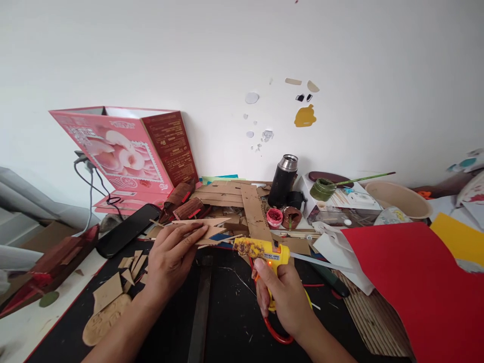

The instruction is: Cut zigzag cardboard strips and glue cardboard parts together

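Observation:
My right hand [283, 297] is wrapped round the handle of a yellow hot glue gun [278, 253], whose orange light glows. A clear glue stick [321, 262] sticks out of its back, and its brown-stained front points left. My left hand [172, 257] pinches a small assembly of cut cardboard pieces [207, 233] just left of the gun's nozzle. How the pieces join under the fingers is hidden. Beneath both hands lies a black work mat [234, 322], with a metal ruler-like bar [200, 312] across it.
Cardboard scraps [130, 269] lie left of my left forearm, near a black phone [128, 229]. Behind stand a pink box [124, 151], a black thermos [283, 181] and open paint jars [274, 217]. Red sheet [419, 282] and corrugated cardboard [372, 317] lie at right.

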A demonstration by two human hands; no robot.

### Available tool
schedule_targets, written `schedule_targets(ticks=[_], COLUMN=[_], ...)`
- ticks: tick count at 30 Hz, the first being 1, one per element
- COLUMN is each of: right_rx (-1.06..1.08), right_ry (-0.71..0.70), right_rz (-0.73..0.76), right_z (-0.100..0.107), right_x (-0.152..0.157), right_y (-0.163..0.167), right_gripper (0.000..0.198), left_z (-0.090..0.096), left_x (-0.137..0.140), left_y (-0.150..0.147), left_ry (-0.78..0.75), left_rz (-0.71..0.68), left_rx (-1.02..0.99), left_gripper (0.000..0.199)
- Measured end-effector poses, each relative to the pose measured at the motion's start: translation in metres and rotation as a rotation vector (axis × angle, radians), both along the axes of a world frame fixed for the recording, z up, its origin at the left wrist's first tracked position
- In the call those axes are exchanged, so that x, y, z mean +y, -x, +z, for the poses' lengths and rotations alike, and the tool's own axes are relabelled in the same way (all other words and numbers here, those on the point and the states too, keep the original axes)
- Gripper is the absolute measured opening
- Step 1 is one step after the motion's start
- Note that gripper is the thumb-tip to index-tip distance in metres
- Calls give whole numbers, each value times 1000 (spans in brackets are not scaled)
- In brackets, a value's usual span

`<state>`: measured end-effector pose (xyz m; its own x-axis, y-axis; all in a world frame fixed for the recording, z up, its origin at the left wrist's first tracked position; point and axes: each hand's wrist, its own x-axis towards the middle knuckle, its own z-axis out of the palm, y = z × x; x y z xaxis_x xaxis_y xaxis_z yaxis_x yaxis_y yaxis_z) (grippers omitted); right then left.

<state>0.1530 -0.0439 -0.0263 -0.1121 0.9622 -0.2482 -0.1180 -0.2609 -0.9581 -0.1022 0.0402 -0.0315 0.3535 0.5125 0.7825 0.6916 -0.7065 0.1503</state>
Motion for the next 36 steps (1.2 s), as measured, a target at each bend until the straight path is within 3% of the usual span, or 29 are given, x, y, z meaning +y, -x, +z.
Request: schedule_targets(ticks=[30, 36], right_rx=[36, 32], right_ry=[-20, -11], right_rz=[35, 28], right_z=[4, 5], right_x=[-3, -1], right_y=[4, 2], right_gripper=[79, 82], left_z=[2, 3], left_x=[-2, -3], left_y=[-3, -4], left_ry=[20, 117], left_rz=[-21, -75], left_rx=[-16, -113], left_gripper=[34, 31])
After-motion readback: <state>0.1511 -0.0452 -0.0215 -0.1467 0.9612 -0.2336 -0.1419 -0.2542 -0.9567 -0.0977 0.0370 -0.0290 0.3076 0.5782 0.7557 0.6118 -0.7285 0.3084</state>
